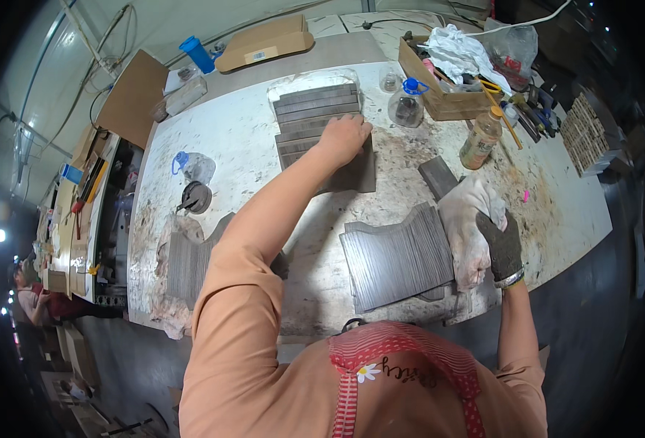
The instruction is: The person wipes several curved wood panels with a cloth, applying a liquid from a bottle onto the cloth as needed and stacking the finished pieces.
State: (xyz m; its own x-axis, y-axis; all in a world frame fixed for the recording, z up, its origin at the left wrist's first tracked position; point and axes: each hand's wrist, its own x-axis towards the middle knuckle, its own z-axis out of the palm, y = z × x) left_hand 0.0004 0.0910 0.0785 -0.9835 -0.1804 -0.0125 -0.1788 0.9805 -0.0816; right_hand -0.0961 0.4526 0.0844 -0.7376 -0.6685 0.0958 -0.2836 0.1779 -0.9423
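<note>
Slats (321, 117), grey and ridged, lie stacked at the far middle of my workbench (556, 212), their long axes running left to right across it. My left hand (346, 137) reaches straight out over the bench and rests on the near right part of that stack, fingers together and curled down onto the top pieces; whether they grip an edge I cannot tell from this angle. The stack sits directly ahead of that hand and well away from the other one.

My right hand (503, 244), in a dark work glove, is closed around a bunched white cloth (468, 226) at the bench's near right edge. Just to its left, touching the cloth, a second fan of grey slats (397, 257) lies with its long axes running away from me.

So the left hand is on the far pile; the right is nearer the close one. A plastic bottle (481, 139) and a cardboard box (447, 98) stand beyond the cloth.
</note>
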